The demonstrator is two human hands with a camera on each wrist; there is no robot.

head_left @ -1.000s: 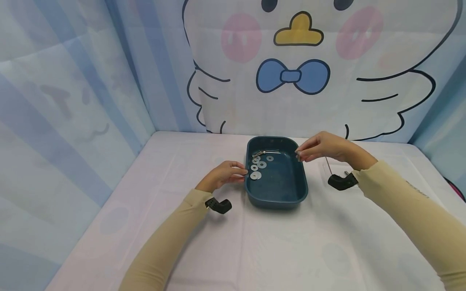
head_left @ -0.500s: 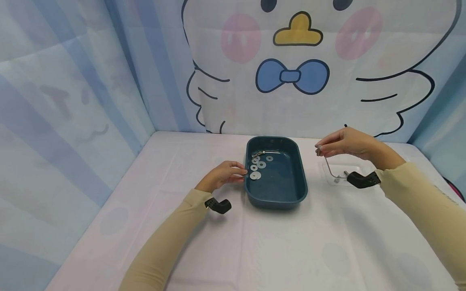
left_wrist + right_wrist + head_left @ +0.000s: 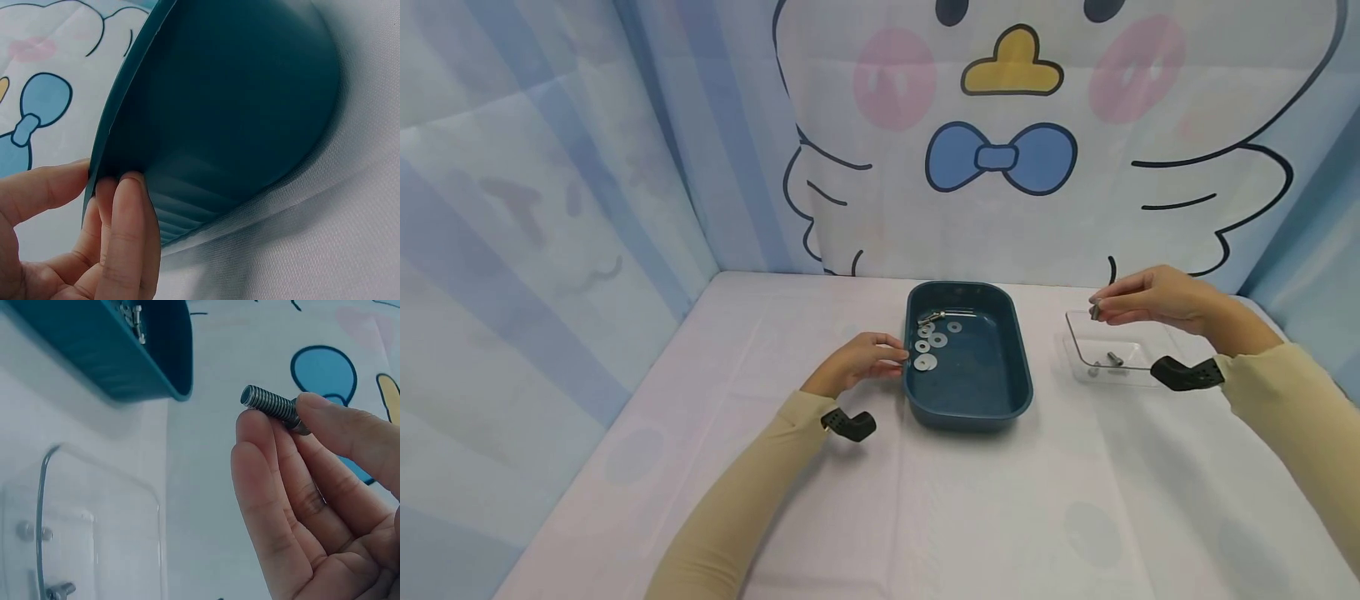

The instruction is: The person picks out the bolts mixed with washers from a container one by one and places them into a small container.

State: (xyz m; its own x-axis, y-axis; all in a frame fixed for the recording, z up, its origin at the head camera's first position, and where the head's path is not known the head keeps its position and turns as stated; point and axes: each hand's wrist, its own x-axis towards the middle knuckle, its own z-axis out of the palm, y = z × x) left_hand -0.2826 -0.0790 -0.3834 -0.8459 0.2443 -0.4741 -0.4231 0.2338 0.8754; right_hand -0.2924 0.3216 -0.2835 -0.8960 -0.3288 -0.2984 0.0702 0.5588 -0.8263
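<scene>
Between the thumb and fingers of my right hand (image 3: 1176, 304) is a silver bolt (image 3: 270, 403), its threaded end sticking out toward the left in the right wrist view. That hand hovers over the near-left part of a clear plastic box (image 3: 1070, 333), where a short bolt (image 3: 1115, 359) lies. At the left side of a dark teal tray (image 3: 970, 416), my left hand (image 3: 857, 364) pinches the rim; the left wrist view shows the thumb at the edge and fingertips against the outer wall. Inside the tray lie several flat washers (image 3: 938, 340) and some small bolts (image 3: 932, 317).
White cloth covers the table (image 3: 970, 517). Behind it hangs a curtain (image 3: 880, 208) printed with a cartoon figure and a blue bow tie. Black wrist mounts (image 3: 853, 425) sit at both sleeves.
My right hand has moved rightward from the tray's right rim to above the clear box, still pinching the bolt. The left hand and the tray have stayed in place.
</scene>
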